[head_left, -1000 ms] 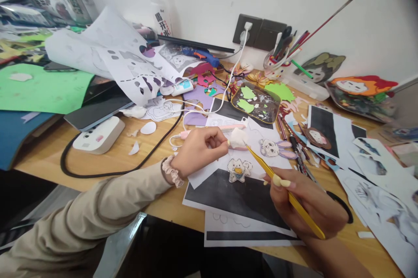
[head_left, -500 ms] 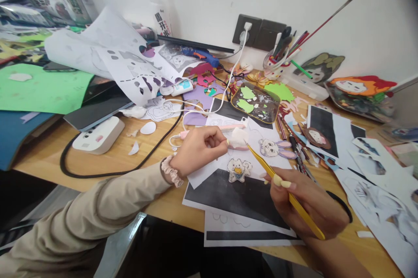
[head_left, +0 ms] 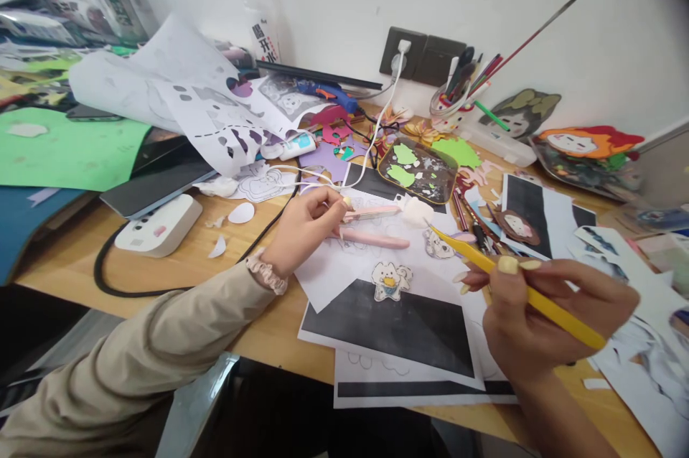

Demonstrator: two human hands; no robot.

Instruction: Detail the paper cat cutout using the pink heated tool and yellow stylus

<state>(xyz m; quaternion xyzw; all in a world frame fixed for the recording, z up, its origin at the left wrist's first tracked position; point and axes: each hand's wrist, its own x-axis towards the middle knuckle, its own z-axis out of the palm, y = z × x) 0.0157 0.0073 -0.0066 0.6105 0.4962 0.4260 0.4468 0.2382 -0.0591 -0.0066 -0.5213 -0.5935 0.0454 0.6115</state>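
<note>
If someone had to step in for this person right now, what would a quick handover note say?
Left hand: fingers pinch the near end of a pink tool lying on the white paper; a white lump sits at its far end.
Right hand: grips yellow tweezers, tips pointing toward the lump but apart from it.
Nearby: a second pink stick, a cut-out dog sticker, and a dark tray of scraps behind.
Done: the dog figure is cut out. Left: the lump is not yet gripped by the tweezers.
</note>
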